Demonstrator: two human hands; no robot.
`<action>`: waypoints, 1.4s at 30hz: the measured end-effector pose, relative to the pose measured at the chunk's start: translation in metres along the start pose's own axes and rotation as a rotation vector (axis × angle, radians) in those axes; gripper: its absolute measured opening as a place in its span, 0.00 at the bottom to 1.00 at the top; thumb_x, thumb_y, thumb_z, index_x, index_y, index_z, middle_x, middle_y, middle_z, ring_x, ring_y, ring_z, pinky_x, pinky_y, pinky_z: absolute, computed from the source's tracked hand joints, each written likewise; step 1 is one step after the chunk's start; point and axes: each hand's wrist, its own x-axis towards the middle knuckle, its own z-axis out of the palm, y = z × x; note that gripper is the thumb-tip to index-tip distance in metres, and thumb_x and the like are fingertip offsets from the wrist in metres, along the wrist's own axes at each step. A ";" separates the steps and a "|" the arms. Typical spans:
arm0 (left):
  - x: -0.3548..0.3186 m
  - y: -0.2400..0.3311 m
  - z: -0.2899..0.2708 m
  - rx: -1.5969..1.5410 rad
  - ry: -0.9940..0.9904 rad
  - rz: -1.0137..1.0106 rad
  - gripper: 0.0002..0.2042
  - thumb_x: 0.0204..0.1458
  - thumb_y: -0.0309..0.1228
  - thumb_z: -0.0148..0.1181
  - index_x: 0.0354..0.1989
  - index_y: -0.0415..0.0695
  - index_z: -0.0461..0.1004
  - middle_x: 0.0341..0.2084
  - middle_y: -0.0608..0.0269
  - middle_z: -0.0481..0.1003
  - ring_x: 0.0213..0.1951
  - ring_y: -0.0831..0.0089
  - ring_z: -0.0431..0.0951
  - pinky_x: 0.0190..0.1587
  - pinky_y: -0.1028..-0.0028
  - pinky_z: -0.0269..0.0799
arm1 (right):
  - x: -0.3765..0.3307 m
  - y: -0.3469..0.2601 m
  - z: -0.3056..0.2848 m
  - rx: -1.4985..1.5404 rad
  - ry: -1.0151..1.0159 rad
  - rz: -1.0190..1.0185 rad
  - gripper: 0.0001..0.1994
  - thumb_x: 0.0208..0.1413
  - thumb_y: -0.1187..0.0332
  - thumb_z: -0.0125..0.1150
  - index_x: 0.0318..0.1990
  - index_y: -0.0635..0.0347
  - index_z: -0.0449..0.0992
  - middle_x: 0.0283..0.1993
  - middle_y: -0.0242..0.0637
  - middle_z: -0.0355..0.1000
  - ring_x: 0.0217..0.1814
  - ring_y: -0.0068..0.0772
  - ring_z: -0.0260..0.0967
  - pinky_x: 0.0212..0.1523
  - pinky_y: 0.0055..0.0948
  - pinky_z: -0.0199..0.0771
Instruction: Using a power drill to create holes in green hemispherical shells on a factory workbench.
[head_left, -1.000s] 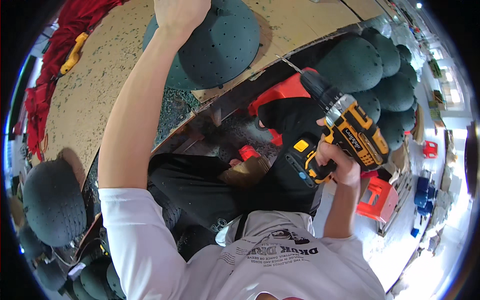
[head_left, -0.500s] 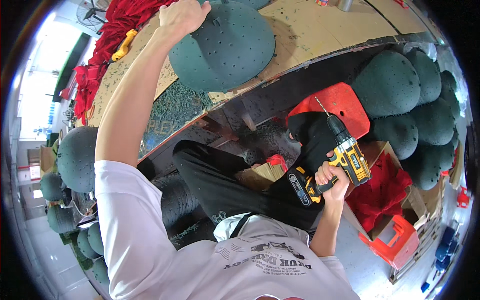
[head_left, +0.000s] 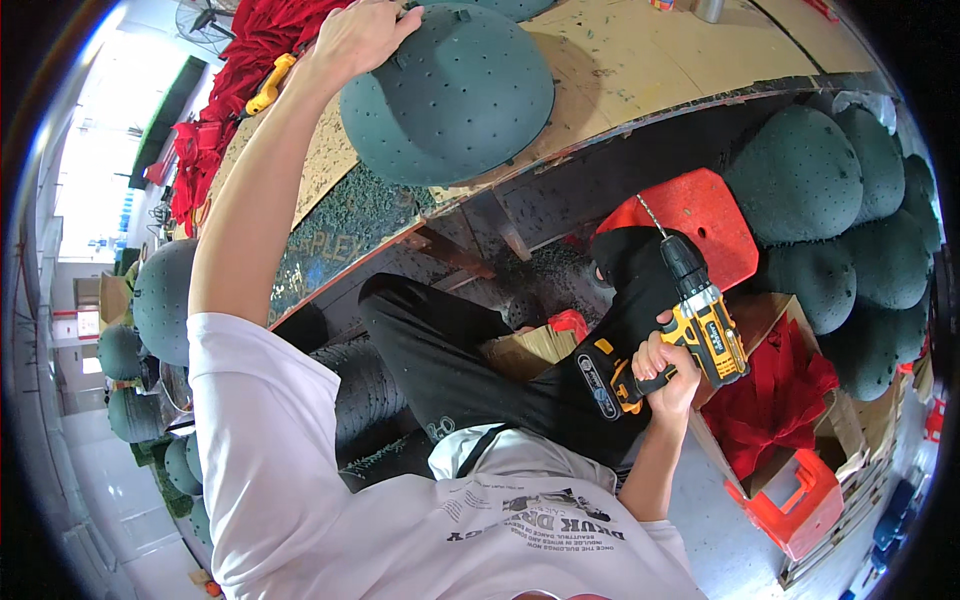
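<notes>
My left hand (head_left: 360,35) rests on top of a dark green dome (head_left: 448,95) dotted with small holes, which sits at the edge of a wooden workbench (head_left: 640,60). My right hand (head_left: 665,365) grips a yellow and black cordless drill (head_left: 690,315) held low beside my lap, its thin bit pointing up toward a red plastic stool (head_left: 700,215) under the bench. The drill is well apart from the dome.
More green domes (head_left: 830,230) are stacked under the bench at the right, and others (head_left: 160,300) stand at the left. A cardboard box of red material (head_left: 770,400) and a red crate (head_left: 800,495) sit by my right leg. Red cloth (head_left: 240,75) lies on the bench's far left.
The view has swung so the bench and dome sit further right. My right hand has lowered the drill away from the bench edge. My left hand stays on the dome.
</notes>
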 end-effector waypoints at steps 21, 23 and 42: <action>-0.012 -0.006 0.044 -0.552 0.037 -0.108 0.21 0.62 0.44 0.48 0.53 0.42 0.77 0.51 0.50 0.78 0.55 0.54 0.76 0.60 0.63 0.67 | 0.047 0.065 0.066 -0.744 -0.249 -0.188 0.18 0.57 0.79 0.52 0.56 0.70 0.67 0.24 0.33 0.66 0.21 0.23 0.63 0.26 0.24 0.65; -0.013 -0.004 0.042 -0.552 0.045 -0.135 0.21 0.61 0.43 0.48 0.53 0.43 0.78 0.51 0.50 0.78 0.54 0.54 0.76 0.59 0.62 0.68 | 0.049 0.067 0.066 -0.788 -0.232 -0.186 0.18 0.57 0.79 0.53 0.56 0.69 0.67 0.25 0.32 0.66 0.22 0.22 0.63 0.26 0.24 0.66; -0.014 -0.006 0.045 -0.565 0.101 -0.141 0.19 0.59 0.39 0.50 0.49 0.42 0.80 0.46 0.48 0.80 0.49 0.52 0.79 0.55 0.63 0.72 | 0.054 0.089 0.069 -1.414 -0.138 -0.706 0.07 0.53 0.74 0.64 0.41 0.60 0.80 0.35 0.34 0.79 0.37 0.34 0.77 0.38 0.32 0.75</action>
